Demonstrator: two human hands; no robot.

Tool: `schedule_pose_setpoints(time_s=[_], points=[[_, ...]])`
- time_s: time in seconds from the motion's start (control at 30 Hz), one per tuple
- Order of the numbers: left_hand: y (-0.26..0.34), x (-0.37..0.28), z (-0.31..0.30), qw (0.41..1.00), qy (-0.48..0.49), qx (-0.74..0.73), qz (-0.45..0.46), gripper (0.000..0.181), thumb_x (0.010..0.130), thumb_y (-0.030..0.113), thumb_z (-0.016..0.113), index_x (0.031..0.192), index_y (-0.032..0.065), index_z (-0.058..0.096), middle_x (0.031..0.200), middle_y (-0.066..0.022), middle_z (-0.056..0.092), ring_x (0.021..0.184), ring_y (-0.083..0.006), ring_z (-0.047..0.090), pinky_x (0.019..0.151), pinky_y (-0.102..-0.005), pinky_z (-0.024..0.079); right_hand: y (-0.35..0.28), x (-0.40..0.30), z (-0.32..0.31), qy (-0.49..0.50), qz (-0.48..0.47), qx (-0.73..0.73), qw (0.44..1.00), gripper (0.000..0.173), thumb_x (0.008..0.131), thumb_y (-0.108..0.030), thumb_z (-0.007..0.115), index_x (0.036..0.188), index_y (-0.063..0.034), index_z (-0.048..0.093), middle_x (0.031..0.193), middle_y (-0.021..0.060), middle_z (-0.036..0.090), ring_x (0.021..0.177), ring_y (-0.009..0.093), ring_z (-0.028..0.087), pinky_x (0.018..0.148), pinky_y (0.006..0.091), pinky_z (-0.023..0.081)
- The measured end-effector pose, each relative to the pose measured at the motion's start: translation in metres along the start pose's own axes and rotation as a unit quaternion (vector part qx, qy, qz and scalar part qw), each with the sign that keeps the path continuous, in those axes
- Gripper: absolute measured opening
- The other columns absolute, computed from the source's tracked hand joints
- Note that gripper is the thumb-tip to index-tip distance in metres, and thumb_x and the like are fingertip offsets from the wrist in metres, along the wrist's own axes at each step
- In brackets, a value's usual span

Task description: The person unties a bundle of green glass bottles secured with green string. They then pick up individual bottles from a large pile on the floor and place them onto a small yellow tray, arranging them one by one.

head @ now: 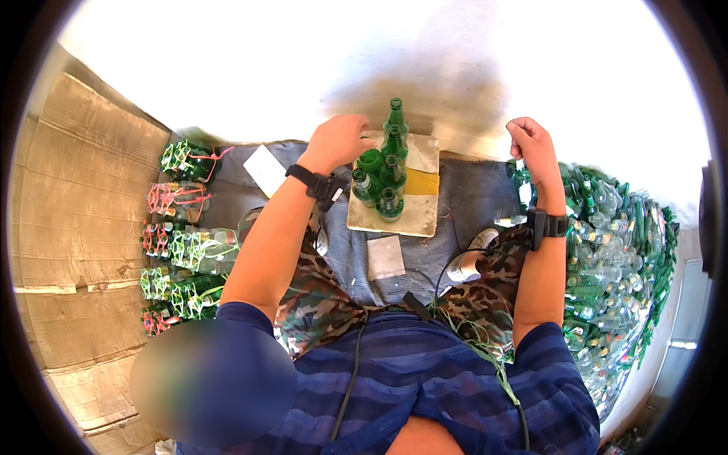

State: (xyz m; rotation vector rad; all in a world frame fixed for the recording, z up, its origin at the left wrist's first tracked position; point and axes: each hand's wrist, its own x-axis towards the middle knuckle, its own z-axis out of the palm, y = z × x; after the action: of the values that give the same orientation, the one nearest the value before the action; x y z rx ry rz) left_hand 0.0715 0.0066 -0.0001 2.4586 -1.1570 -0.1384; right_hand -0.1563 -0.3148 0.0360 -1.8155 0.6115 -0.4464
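Observation:
My left hand (338,142) is at the left side of a group of upright green glass bottles. Its fingers curl around the neck of a green bottle (371,162) and hide most of that neck. Beside it stand several more bottles, among them a tall one at the back (396,116) and one at the front (390,206). They rest on a worn pale board (424,213) with a yellow strip. Out to the right, my right hand (532,143) has its fingers closed at the top of another green bottle (525,185), which bears a white label.
A large heap of green and clear bottles (608,267) fills the right side. Bundles of bottles tied with red and green string (202,250) line the left, beside cardboard (85,227). A square tile-like piece (385,257) lies between my feet, and a white sheet (265,170) lies left.

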Motion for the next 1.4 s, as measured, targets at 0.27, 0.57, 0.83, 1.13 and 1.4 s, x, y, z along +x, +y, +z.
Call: schedule_pose_setpoints(time_s=[0.27, 0.57, 0.83, 1.13, 1.4], points=[[-0.024, 0.011, -0.001, 1.000, -0.008, -0.013, 0.017, 0.041, 0.084, 0.031, 0.074, 0.109, -0.0014, 0.073, 0.101, -0.0225, 0.074, 0.096, -0.0378, 0.071, 0.084, -0.0439, 0.056, 0.021, 0.022, -0.019, 0.054, -0.003, 0.114, 0.992, 0.019, 0.097, -0.024, 0.070, 0.099, -0.0052, 0.069, 0.075, -0.0013, 0.059, 0.065, 0.008, 0.055, 0.058, 0.0252, 0.047], [-0.022, 0.020, -0.028, 0.998, 0.003, -0.060, -0.017, 0.042, 0.090, 0.025, 0.075, 0.119, -0.0056, 0.070, 0.110, -0.0211, 0.075, 0.101, -0.0282, 0.072, 0.091, -0.0369, 0.055, 0.013, -0.032, -0.089, 0.136, -0.043, 0.414, 0.899, 0.009, 0.097, -0.013, 0.066, 0.096, -0.0037, 0.065, 0.075, 0.0018, 0.058, 0.060, 0.013, 0.055, 0.053, 0.0260, 0.046], [-0.071, 0.027, -0.062, 0.967, 0.064, -0.229, -0.092, 0.040, 0.096, 0.028, 0.071, 0.126, 0.0016, 0.070, 0.106, -0.0064, 0.073, 0.097, -0.0156, 0.069, 0.078, -0.0297, 0.050, 0.067, -0.114, -0.151, 0.247, -0.036, 0.529, 0.811, 0.011, 0.100, -0.014, 0.062, 0.101, -0.0037, 0.061, 0.072, -0.0029, 0.050, 0.063, 0.010, 0.047, 0.055, 0.0251, 0.040], [-0.097, 0.003, -0.057, 0.941, 0.107, -0.276, -0.164, 0.035, 0.096, 0.032, 0.071, 0.116, 0.0036, 0.072, 0.096, -0.0021, 0.072, 0.090, -0.0126, 0.067, 0.077, -0.0283, 0.048, 0.239, -0.223, -0.175, 0.361, 0.138, 0.535, 0.752, 0.011, 0.101, -0.014, 0.061, 0.093, -0.0073, 0.059, 0.067, -0.0034, 0.049, 0.057, 0.010, 0.049, 0.049, 0.0255, 0.038], [-0.099, 0.010, -0.045, 0.954, 0.080, -0.235, -0.167, 0.033, 0.096, 0.030, 0.070, 0.117, 0.0048, 0.071, 0.097, -0.0022, 0.072, 0.083, -0.0106, 0.067, 0.067, -0.0260, 0.045, 0.454, -0.315, -0.118, 0.498, 0.353, 0.560, 0.560, 0.019, 0.097, -0.009, 0.061, 0.081, -0.0098, 0.052, 0.060, 0.0008, 0.049, 0.048, 0.014, 0.045, 0.043, 0.0278, 0.040]])
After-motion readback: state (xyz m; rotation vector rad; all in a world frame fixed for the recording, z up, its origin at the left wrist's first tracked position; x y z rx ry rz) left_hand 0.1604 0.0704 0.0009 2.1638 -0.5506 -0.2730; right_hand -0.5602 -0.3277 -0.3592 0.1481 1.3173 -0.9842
